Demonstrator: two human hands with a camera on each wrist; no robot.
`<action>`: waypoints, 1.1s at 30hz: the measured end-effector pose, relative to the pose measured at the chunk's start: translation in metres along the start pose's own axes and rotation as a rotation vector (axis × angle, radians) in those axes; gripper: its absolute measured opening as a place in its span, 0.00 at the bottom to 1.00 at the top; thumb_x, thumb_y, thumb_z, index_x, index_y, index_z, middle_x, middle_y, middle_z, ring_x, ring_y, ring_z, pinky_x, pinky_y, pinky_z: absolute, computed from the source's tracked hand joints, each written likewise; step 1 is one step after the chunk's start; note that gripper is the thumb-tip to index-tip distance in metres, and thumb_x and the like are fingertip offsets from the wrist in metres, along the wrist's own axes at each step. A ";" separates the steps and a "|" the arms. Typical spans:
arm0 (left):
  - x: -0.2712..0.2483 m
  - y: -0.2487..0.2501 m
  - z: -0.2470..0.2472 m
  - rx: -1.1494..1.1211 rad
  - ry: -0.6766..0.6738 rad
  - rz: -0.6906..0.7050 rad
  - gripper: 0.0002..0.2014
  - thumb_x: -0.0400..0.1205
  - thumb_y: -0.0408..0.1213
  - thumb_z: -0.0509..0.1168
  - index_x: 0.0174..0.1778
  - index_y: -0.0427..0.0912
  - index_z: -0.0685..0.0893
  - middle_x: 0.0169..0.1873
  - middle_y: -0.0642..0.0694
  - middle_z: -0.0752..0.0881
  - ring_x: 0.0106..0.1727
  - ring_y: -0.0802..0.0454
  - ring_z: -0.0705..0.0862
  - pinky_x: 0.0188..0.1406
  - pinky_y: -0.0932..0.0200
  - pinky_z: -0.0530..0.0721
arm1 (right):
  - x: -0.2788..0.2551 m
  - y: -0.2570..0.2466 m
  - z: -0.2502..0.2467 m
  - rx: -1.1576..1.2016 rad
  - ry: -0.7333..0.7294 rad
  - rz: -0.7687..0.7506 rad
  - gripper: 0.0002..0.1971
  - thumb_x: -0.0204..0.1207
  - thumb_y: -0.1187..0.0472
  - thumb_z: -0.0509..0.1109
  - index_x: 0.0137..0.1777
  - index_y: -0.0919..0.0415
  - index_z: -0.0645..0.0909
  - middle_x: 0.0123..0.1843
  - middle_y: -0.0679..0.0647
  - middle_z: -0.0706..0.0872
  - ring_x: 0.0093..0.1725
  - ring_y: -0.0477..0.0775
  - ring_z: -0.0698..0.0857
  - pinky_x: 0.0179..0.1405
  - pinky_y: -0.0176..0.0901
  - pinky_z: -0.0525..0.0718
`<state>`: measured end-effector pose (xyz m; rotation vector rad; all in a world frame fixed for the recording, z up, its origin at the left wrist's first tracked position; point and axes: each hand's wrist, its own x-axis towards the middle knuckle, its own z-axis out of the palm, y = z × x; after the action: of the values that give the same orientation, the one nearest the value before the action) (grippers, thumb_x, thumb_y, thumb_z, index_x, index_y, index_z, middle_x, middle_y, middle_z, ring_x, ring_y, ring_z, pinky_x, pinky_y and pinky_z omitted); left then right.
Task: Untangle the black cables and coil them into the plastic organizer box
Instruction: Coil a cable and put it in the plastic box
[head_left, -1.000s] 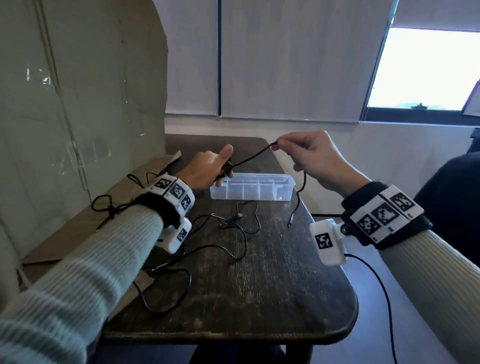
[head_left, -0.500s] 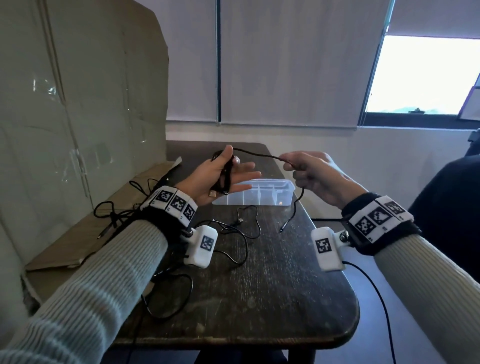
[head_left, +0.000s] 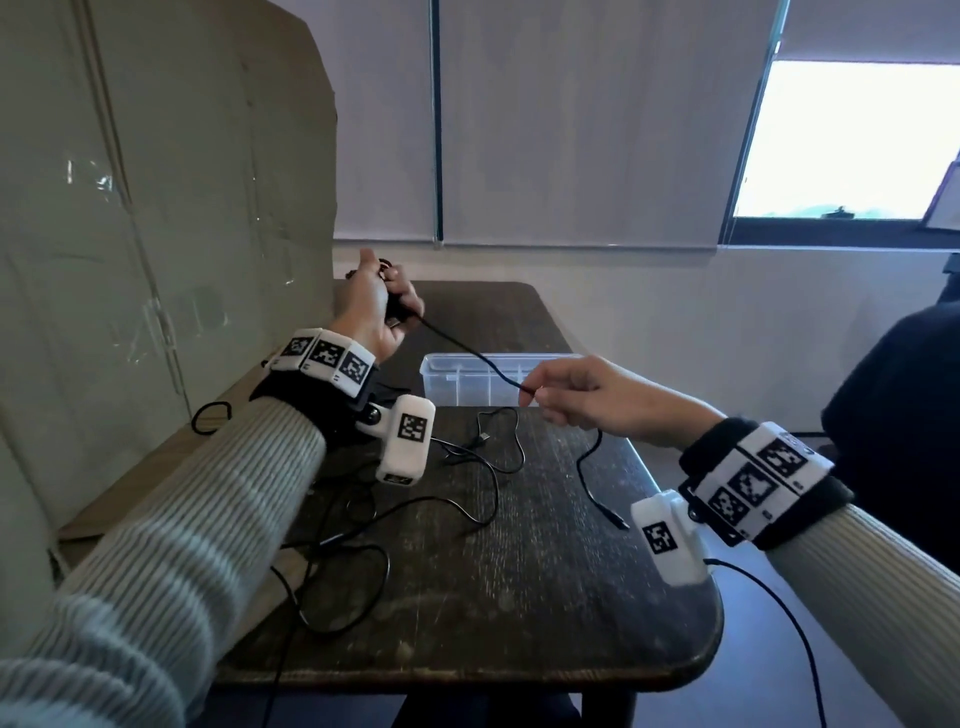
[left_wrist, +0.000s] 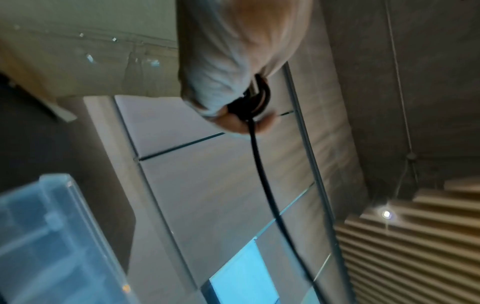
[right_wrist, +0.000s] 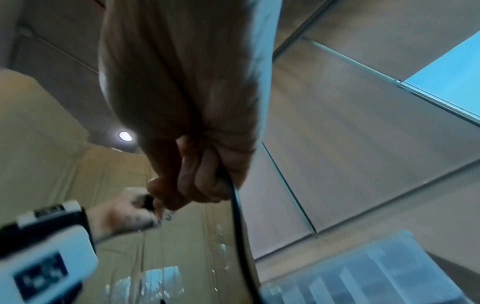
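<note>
- The black cable (head_left: 467, 349) now runs taut from a small coil in the left hand (head_left: 375, 306) down to the right hand (head_left: 582, 397). Half a second ago the left palm lay open and low with the loops across it; it has since lifted, turned and closed round the coil, while the right hand has dropped toward the desk (head_left: 519, 571).
- Judging by this, another turn is being wound on; the free tail (head_left: 597, 483) hanging from the right hand to the desk is what remains to be wound in.
- Left fingers are curled round the coil. The right fingers pinch the cable near the tips.
- The plastic organizer box (head_left: 441, 382) stands on the desk under the taut span, and no cable shows inside it. Other black cables (head_left: 467, 499) lie loose and overlapping on the desk, not yet sorted.
- The left wrist view shows what the head view hides: several stacked loops (left_wrist: 255, 100) clamped between thumb and fingers, with the cable leaving below.
- The right wrist view shows the cable (right_wrist: 239, 226) emerging from the curled fingers (right_wrist: 205, 185) and dropping past the box (right_wrist: 376, 273).
- A cardboard sheet (head_left: 156, 208) leans at the desk's left side.
</note>
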<state>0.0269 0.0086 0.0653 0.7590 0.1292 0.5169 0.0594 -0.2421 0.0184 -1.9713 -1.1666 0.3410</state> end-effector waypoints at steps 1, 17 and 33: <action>0.002 -0.001 -0.003 0.131 0.032 0.050 0.23 0.88 0.54 0.49 0.30 0.45 0.68 0.17 0.56 0.69 0.15 0.61 0.64 0.13 0.69 0.64 | -0.003 -0.008 -0.002 -0.004 0.005 -0.019 0.10 0.86 0.64 0.60 0.54 0.62 0.83 0.29 0.46 0.75 0.25 0.39 0.69 0.27 0.27 0.68; -0.028 -0.055 -0.014 1.396 -0.775 0.289 0.30 0.76 0.66 0.61 0.38 0.37 0.88 0.25 0.48 0.83 0.24 0.58 0.75 0.27 0.64 0.72 | 0.026 -0.043 -0.036 -0.009 0.432 -0.225 0.09 0.85 0.65 0.62 0.52 0.60 0.85 0.27 0.44 0.79 0.30 0.41 0.76 0.40 0.28 0.73; -0.037 -0.047 0.004 0.199 -0.303 -0.104 0.14 0.85 0.49 0.58 0.42 0.42 0.79 0.41 0.44 0.90 0.44 0.53 0.90 0.34 0.59 0.87 | 0.029 -0.004 -0.011 0.028 0.481 -0.141 0.11 0.84 0.62 0.64 0.56 0.65 0.86 0.25 0.40 0.78 0.26 0.34 0.75 0.32 0.24 0.72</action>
<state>0.0152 -0.0410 0.0331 1.0112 -0.0626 0.2879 0.0789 -0.2227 0.0337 -1.7984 -0.9688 -0.1838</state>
